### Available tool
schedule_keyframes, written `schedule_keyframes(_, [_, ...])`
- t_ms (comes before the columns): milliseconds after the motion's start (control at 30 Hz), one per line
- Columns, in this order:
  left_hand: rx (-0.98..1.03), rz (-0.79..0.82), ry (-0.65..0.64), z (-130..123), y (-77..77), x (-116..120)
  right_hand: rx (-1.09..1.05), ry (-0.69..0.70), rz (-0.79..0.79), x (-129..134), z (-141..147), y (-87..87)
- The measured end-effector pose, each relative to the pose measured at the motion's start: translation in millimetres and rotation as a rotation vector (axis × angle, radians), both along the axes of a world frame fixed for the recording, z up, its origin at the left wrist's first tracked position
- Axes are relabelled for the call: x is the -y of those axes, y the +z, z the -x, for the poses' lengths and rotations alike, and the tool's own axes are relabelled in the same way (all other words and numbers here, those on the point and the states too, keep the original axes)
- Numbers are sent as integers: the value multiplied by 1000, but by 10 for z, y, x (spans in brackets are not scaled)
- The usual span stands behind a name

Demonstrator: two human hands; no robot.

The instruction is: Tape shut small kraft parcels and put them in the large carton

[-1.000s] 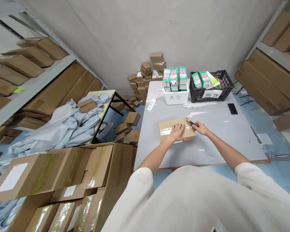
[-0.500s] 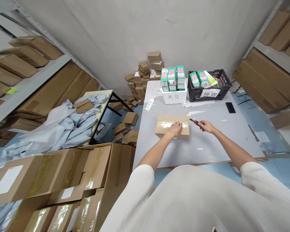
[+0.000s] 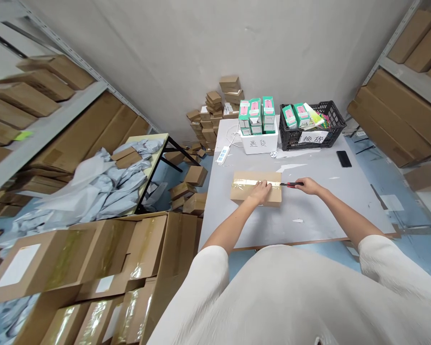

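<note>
A brown cardboard box (image 3: 243, 191) with shiny tape along its top lies on the grey table (image 3: 318, 211). My left hand (image 3: 260, 191) rests on top of the box, fingers spread over the tape. To the right of the box, my right hand (image 3: 309, 186) is closed around a red and black utility knife (image 3: 295, 184). The knife points left, and its tip meets the right end of the box at the tape.
Behind the box stand a white bin (image 3: 260, 143) of green boxes and a black crate (image 3: 311, 139). A power strip (image 3: 222, 155) lies left, a phone (image 3: 344, 159) right. A large carton (image 3: 172, 254) of taped boxes stands at the near left.
My right hand has turned the knife more level and brought its tip to the right end of the box. My left hand has stayed on the box.
</note>
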State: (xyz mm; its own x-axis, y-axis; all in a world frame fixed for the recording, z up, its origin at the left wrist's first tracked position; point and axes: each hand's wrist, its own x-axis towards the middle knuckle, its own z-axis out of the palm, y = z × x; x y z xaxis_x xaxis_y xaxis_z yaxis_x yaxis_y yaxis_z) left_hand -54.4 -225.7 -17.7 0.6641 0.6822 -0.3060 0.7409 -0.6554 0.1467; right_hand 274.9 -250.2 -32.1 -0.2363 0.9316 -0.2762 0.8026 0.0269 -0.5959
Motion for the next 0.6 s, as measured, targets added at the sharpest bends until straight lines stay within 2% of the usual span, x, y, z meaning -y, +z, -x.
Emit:
schedule_keyframes(167, [17,-9,-4,17,11,30,131,95,28,-166,22,-3])
schedule_keyframes(400, [12,-32,-20,33,-10,60,403,309,13,-537,183,121])
schedule_keyframes(500, [25,-38,-20,51,-14,69,426,341,41,-629,237,160])
schedule_keyframes(600, [38,-13,-6,63,3,73,378,337,167,-651,206,175])
